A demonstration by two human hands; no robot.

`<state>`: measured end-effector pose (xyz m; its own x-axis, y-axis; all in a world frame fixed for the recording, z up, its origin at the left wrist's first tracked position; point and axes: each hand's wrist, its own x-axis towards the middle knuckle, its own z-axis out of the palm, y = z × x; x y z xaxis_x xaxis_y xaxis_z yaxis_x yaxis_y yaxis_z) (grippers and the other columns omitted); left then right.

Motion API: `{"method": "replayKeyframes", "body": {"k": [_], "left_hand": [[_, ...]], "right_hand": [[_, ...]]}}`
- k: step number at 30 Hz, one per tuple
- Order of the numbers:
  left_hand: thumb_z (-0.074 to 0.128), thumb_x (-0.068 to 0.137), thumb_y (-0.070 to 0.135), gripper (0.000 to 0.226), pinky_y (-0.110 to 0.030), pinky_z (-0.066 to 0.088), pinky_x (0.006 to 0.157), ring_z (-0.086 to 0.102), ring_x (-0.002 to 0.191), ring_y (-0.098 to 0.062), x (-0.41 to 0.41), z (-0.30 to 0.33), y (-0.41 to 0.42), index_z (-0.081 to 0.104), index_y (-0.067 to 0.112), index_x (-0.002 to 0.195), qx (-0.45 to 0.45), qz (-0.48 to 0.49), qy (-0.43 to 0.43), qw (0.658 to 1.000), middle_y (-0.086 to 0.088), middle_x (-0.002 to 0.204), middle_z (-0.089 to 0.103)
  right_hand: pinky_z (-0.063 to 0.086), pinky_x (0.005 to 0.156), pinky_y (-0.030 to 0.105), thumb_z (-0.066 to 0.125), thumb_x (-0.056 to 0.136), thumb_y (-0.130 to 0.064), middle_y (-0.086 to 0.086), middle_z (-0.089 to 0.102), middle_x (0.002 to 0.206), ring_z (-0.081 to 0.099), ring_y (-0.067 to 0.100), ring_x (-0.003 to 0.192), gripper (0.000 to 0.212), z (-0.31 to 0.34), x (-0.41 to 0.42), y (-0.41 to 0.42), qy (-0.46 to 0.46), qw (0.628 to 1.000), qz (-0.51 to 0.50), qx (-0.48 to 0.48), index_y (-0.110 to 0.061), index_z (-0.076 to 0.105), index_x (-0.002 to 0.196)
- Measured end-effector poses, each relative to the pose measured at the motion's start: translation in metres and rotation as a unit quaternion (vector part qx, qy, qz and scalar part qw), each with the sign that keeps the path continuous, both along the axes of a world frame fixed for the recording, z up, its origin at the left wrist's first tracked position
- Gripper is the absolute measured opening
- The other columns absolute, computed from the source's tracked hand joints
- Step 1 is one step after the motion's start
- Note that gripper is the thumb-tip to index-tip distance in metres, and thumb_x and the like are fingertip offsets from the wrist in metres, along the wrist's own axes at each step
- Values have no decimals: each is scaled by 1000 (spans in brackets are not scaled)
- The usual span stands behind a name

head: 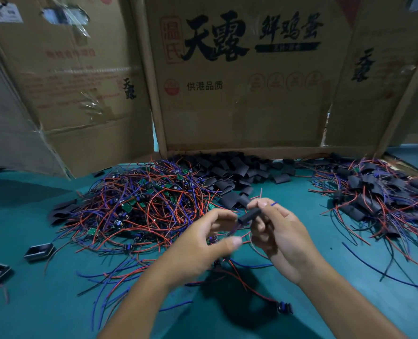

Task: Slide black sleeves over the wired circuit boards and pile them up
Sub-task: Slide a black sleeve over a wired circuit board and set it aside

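Left hand: our left hand point(204, 237) is raised above the teal-covered bench point(26, 199) at centre frame, its fingers point(224, 217) curled and pinching near the lower end of the short black tubular sleeve point(249, 215); the thumb is blurred, so we cannot tell how firm that pinch is.
Right hand: our right hand point(280, 234), just at 3 o'clock of the left, has its fingers closed on the upper end of the same sleeve.
Sleeve in hand: it lies tilted between both hands, and a blue wire tip point(274, 204) pokes out past the right fingertips; red and blue wires hang below the hands toward the bench.
Unsleeved boards: a tangled heap of small green circuit boards with red and blue wires point(139, 204) lies at 10 o'clock of our hands.
Empty sleeves: a loose pile of flat black sleeves point(237, 172) sits at 12 o'clock, against the foot of the brown printed cardboard screen point(239, 77).
Finished pile: the heap of sleeved boards with trailing wires point(384, 194) lies at 2 o'clock, well apart from the hands.
Far left: two small dark open-topped rectangular parts point(39, 251) rest on the bench at 9 o'clock.
Near edge: a stray wired piece with a dark blue component point(285, 308) lies at 6 o'clock.
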<state>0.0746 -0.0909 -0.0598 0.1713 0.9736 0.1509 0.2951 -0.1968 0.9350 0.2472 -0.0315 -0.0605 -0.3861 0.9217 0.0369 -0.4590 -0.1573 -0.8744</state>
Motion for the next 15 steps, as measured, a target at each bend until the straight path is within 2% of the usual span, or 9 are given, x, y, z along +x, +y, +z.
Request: {"method": "replayKeyframes", "body": {"k": [3,6,9,12,15], "left_hand": [[75,85,17,50,-29,43,109,58,121,-7,-2,-10,-1,50,23,128,-47,-43,53,997,3,127,64],[72,89,10,41,-38,48,104,65,111,-17,8,-16,0,53,15,126,-58,-45,64,995,-4,117,69],[70,92,13,28,-34,49,93,62,94,-15,9,-15,1,62,12,118,-64,-35,43,996,-4,99,70],[66,93,9,26,-31,50,95,64,101,-14,3,-12,-1,65,5,119,-87,-50,-24,995,-11,109,73],[63,93,3,20,-19,50,82,67,86,-8,3,-10,-2,67,0,112,-51,-32,-33,998,2,93,74]], "right_hand": [[18,38,17,53,89,-25,-4,32,55,25,7,44,14,1,5,5,49,998,23,-24,-17,61,81],[14,44,21,53,91,-27,-5,29,55,23,7,44,17,0,9,9,69,996,32,-37,-19,58,77],[19,42,21,51,93,-26,-6,28,55,24,8,44,19,0,15,14,83,995,31,-43,-19,58,76],[22,41,20,52,91,-26,-5,27,55,24,8,44,16,3,20,18,97,994,19,-50,-17,56,79],[24,43,20,55,88,-34,-6,31,57,28,8,44,19,4,21,18,103,993,22,-56,-17,60,80]]}}
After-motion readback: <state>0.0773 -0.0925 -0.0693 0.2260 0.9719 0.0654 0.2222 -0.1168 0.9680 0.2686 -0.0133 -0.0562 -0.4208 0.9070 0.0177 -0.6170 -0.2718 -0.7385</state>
